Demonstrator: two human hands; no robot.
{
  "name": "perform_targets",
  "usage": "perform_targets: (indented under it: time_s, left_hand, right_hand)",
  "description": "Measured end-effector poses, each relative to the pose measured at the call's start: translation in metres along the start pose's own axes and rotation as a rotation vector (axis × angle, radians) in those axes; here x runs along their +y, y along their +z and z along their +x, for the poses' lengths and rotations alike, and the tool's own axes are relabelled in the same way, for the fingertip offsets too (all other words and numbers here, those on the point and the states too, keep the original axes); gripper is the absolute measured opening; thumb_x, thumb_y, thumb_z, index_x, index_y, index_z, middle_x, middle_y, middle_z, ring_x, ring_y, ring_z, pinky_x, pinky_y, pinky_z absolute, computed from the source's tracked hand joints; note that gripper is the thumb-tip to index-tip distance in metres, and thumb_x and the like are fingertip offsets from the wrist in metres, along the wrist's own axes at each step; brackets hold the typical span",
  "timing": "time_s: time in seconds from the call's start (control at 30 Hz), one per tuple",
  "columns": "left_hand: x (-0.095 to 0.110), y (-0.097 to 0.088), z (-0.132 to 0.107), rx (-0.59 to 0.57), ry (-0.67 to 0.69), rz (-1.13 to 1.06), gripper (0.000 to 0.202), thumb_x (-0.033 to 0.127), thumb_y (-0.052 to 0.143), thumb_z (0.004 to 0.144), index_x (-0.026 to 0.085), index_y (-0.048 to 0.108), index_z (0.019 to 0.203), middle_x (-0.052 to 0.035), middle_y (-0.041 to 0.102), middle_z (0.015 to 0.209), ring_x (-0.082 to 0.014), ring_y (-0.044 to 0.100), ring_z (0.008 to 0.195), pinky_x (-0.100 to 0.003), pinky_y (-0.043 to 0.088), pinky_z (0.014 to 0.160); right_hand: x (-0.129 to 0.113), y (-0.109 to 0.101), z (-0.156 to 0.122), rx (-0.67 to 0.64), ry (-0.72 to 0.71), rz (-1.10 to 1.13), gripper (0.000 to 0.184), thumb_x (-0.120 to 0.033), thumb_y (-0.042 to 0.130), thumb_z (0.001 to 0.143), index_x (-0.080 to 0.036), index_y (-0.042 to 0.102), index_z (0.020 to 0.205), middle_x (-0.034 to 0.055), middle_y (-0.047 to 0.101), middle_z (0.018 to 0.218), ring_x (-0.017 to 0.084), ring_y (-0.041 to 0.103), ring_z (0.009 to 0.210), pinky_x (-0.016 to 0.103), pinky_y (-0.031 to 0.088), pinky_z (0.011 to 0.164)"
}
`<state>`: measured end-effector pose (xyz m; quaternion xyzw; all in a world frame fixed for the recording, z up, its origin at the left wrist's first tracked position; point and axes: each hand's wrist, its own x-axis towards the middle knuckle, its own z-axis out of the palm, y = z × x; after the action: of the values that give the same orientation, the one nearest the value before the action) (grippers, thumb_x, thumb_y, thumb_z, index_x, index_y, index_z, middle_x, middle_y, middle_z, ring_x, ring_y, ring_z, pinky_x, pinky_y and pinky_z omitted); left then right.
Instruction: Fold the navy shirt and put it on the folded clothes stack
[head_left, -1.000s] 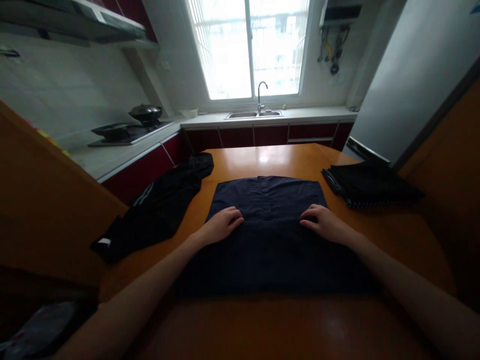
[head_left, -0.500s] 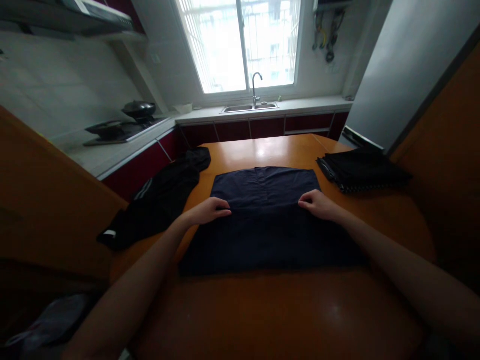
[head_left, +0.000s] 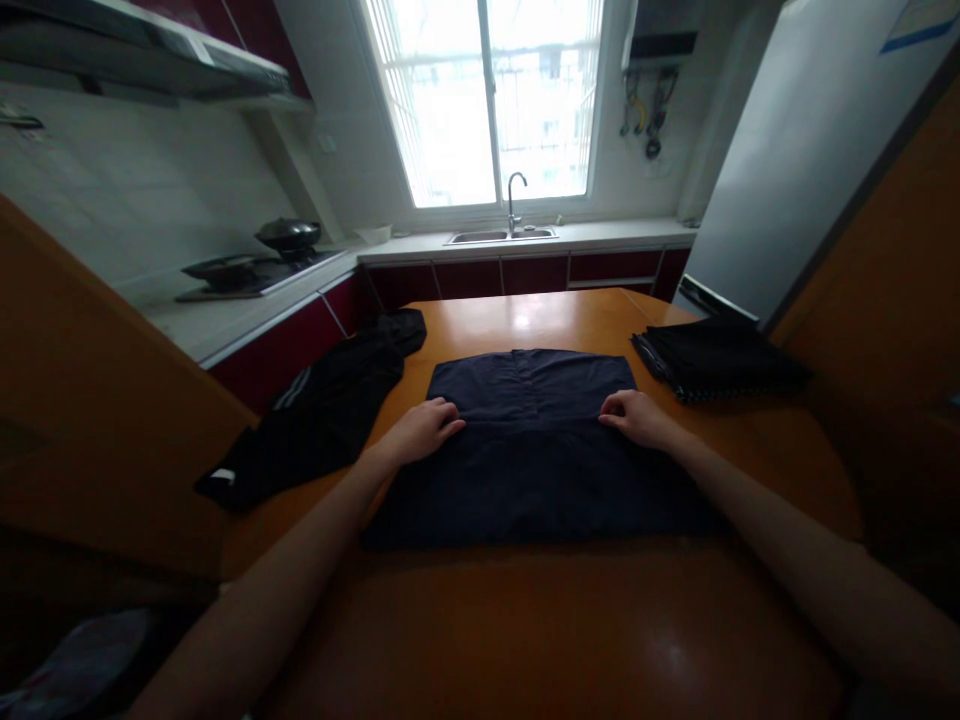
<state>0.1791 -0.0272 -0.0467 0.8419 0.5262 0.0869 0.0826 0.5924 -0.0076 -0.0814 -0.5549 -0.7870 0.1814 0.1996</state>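
A dark navy garment (head_left: 540,480) lies spread on the wooden table in front of me, narrower at the far edge and wider near me. Down the middle of its far part runs a wrinkled seam or placket; its exact kind I cannot tell. My left hand (head_left: 427,428) pinches the cloth at the left side, thumb and fingers together. Level with it on the right, my right hand (head_left: 636,415) is closed on the cloth in a similar pinch. A faint crease crosses the garment between the two hands.
On the table (head_left: 525,630), a black garment with white stripes (head_left: 322,410) lies at the left, partly over the edge. A folded black cloth stack (head_left: 727,358) sits at the right. Beyond are a counter with a sink (head_left: 502,236), a stove with a pan (head_left: 289,235), and a fridge (head_left: 795,150).
The camera view has tilted up slightly, so the room sits lower in the picture. Both hands stay at the garment's sides, and the left fingers have curled in a little more.
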Motion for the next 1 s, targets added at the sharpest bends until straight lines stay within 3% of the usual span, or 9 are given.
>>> perform_targets:
  time_s: [0.1,0.23,0.33,0.53,0.77,0.87,1.0]
  left_hand:
    - [0.027,-0.001,-0.006,0.086,0.096,0.074,0.038,0.042,0.05,0.098,0.018,0.063,0.125,-0.0126,0.061,0.127,-0.0257,0.059,0.114,-0.037,0.044,0.101]
    - [0.076,0.01,-0.018,0.043,0.293,0.056,0.048,0.044,0.048,0.101,0.02,0.05,0.142,-0.0108,0.049,0.148,-0.0257,0.046,0.136,-0.039,0.033,0.115]
    - [0.097,0.028,-0.024,-0.03,0.381,0.086,0.057,0.049,0.043,0.102,0.021,0.037,0.152,-0.0101,0.033,0.16,-0.0266,0.029,0.148,-0.042,0.023,0.12]
    - [0.096,0.054,-0.025,-0.075,0.376,0.13,0.068,0.054,0.033,0.104,0.022,0.013,0.16,-0.0113,0.011,0.167,-0.027,0.009,0.154,-0.046,0.011,0.122]
    - [0.096,0.055,-0.024,-0.082,0.376,0.135,0.069,0.056,0.029,0.104,0.024,0.009,0.161,-0.0102,0.008,0.167,-0.0259,0.007,0.154,-0.045,0.008,0.123]
    - [0.094,0.056,-0.024,-0.099,0.379,0.146,0.068,0.056,0.028,0.104,0.023,0.008,0.161,-0.0098,0.006,0.167,-0.0257,0.005,0.154,-0.045,0.007,0.123]
    - [0.094,0.055,-0.024,-0.116,0.376,0.157,0.069,0.055,0.027,0.105,0.022,0.006,0.161,-0.0112,0.005,0.167,-0.0262,0.004,0.154,-0.046,0.007,0.122]
  right_hand:
    - [0.006,-0.004,0.001,-0.011,0.036,-0.043,0.012,-0.025,0.065,0.084,-0.019,0.076,0.084,0.0049,0.074,0.081,0.018,0.066,0.072,0.025,0.045,0.065]
    - [0.007,-0.011,-0.002,-0.058,0.003,-0.035,0.02,-0.035,0.064,0.087,-0.019,0.076,0.09,0.005,0.074,0.084,0.018,0.067,0.076,0.026,0.047,0.069]
    - [0.003,-0.018,-0.009,-0.074,-0.066,-0.117,0.023,-0.037,0.071,0.082,-0.02,0.075,0.096,0.006,0.073,0.096,0.019,0.067,0.086,0.026,0.048,0.076]
    - [-0.012,-0.023,-0.018,-0.073,-0.192,-0.397,0.013,-0.024,0.063,0.083,-0.023,0.076,0.087,0.0075,0.073,0.094,0.023,0.067,0.091,0.03,0.046,0.085]
    - [0.007,-0.025,-0.007,-0.087,-0.121,-0.024,0.027,-0.029,0.051,0.093,-0.015,0.073,0.086,0.0048,0.073,0.08,0.018,0.064,0.073,0.025,0.045,0.068]
    - [0.011,-0.022,-0.004,-0.155,-0.038,-0.088,0.036,-0.031,0.046,0.097,-0.015,0.07,0.075,0.0051,0.07,0.073,0.017,0.061,0.068,0.025,0.041,0.062]
    - [0.003,-0.016,-0.004,-0.153,0.087,-0.31,0.034,-0.036,0.05,0.096,-0.019,0.073,0.079,0.0109,0.074,0.09,0.022,0.067,0.085,0.027,0.044,0.072]
